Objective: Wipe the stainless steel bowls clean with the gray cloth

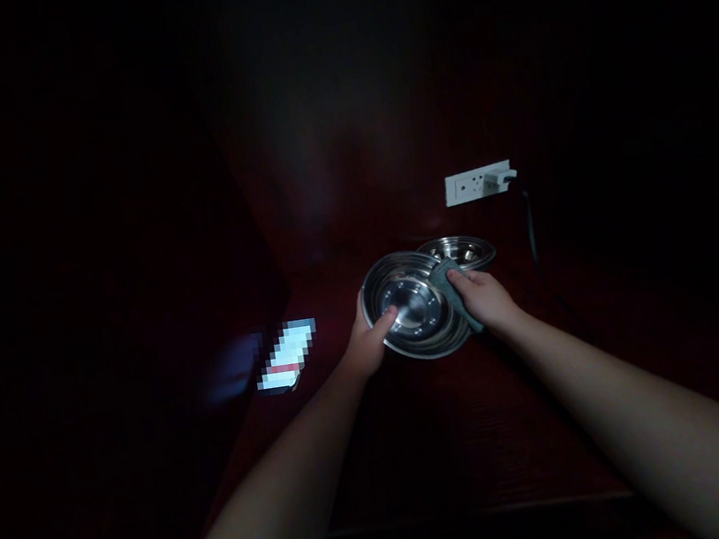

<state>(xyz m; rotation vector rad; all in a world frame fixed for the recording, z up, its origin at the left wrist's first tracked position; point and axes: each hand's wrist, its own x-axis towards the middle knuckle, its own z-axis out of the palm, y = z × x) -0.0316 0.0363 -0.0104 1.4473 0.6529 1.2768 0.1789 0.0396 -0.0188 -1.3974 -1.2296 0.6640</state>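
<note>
A shiny metal bowl (420,341) is tilted toward me above a dark red surface. My left hand (369,339) grips its left rim, the thumb laid inside and the fingers hidden behind. At the opposite rim, my right hand (482,295) pinches a grey-green cloth (451,289) that is folded against the bowl's edge. Behind the held bowl sits a second metal bowl (478,251), partly covered by the first one and the cloth.
A phone (288,355) with a lit, blurred-out screen lies to the left. On the back wall is a white socket plate (465,187) with a plug (499,179) in it; a dark cable (532,232) hangs at its right. The surroundings are very dark.
</note>
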